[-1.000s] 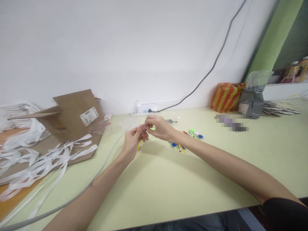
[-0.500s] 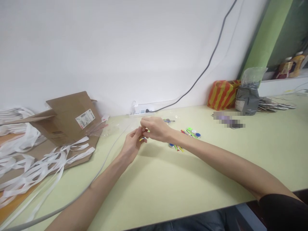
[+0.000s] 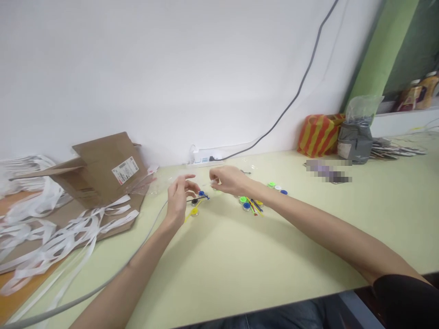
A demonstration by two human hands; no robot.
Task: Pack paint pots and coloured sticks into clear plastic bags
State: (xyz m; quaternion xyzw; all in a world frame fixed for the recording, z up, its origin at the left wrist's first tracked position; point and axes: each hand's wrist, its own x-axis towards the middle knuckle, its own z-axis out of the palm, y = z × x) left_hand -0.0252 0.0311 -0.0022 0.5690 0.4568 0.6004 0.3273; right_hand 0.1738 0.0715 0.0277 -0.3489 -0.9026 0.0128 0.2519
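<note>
My left hand [image 3: 178, 197] hovers over the pale green table [image 3: 240, 265] with its fingers spread apart. Just off its fingertips is a thin dark stick [image 3: 198, 198] with a black disc and a blue tip, and a small yellow piece [image 3: 192, 212] lies below it. A little to the right, my right hand [image 3: 227, 180] has its fingertips pinched together around something small and pale that I cannot make out. Beside my right wrist lie small coloured discs and sticks [image 3: 248, 204], green, blue and yellow. A few more discs [image 3: 277, 188] sit farther right.
A torn cardboard box [image 3: 103, 169] and white plastic straps [image 3: 58, 233] crowd the left side. A grey cable [image 3: 103, 285] curves across the table. At the wall are a white power strip [image 3: 204, 158], a striped orange bag [image 3: 317, 135] and a grey plastic bag [image 3: 355, 137].
My hands were joined around a small piece and have come apart. The left hand has spread its fingers, and the dark stick and yellow piece now show beside it.
</note>
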